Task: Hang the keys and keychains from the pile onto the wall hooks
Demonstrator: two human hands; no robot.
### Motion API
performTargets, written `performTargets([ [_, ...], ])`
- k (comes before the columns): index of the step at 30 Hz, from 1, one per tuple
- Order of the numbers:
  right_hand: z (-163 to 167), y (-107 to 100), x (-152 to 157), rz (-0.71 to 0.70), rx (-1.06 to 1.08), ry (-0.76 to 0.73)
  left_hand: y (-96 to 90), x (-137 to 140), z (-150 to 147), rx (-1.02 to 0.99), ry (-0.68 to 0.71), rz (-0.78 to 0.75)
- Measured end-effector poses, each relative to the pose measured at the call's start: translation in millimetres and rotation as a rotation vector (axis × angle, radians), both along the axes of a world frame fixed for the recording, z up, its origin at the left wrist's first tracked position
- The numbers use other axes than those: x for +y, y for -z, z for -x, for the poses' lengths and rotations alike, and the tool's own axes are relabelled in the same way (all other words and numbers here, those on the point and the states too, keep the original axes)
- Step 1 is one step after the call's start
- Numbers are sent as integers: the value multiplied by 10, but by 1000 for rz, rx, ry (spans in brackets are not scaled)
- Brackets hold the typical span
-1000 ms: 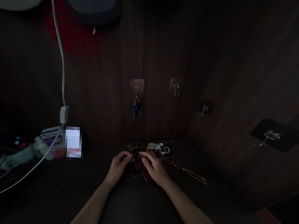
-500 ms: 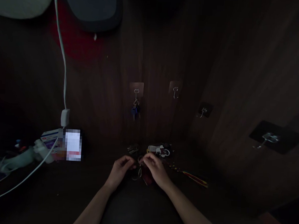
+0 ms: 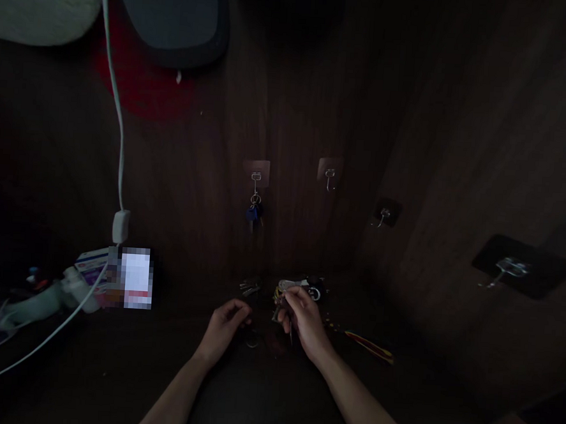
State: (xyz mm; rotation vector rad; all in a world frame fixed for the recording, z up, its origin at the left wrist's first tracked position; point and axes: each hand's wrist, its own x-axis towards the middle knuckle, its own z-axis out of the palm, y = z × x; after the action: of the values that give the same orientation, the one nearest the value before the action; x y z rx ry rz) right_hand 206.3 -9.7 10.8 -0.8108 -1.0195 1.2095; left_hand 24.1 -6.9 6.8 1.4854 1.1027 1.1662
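My right hand (image 3: 305, 319) is closed in a pinch on a key ring, mostly hidden by the fingers; a thin metal piece hangs below them. My left hand (image 3: 228, 324) is apart from it, thumb and fingers pressed together; whether anything small is between them is too dark to see. Just below the left fingertips is a thin metal ring (image 3: 252, 344). A dark red item (image 3: 275, 344) lies between the hands. Beyond them rest several loose keys (image 3: 249, 287) and a cluster of key fobs (image 3: 294, 284). A red and yellow cord (image 3: 370, 346) trails to the right.
Blue-headed keys (image 3: 253, 213) hang from a left wall hook (image 3: 256, 175). Other adhesive hooks (image 3: 330, 174), (image 3: 384, 213) and a nearer hook (image 3: 512, 267) are on the walls. A white cable (image 3: 120, 125) runs down past boxes and bottles (image 3: 79, 286) at left.
My right hand has moved slightly right with the key ring, away from my left hand. The clip that hung between the hands is now mostly hidden. The view has shifted a little.
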Motion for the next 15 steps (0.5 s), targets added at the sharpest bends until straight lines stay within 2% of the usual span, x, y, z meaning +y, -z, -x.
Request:
performTargets([
  [6, 19, -53, -44, 50, 61, -22, -16, -32, -13, -26, 35, 2],
  [11, 115, -53, -84, 104, 3, -144, 34, -34, -16, 9, 93, -36],
  [15, 145, -40, -86, 136, 11, -196, 62, -18, 0, 78, 35, -97],
])
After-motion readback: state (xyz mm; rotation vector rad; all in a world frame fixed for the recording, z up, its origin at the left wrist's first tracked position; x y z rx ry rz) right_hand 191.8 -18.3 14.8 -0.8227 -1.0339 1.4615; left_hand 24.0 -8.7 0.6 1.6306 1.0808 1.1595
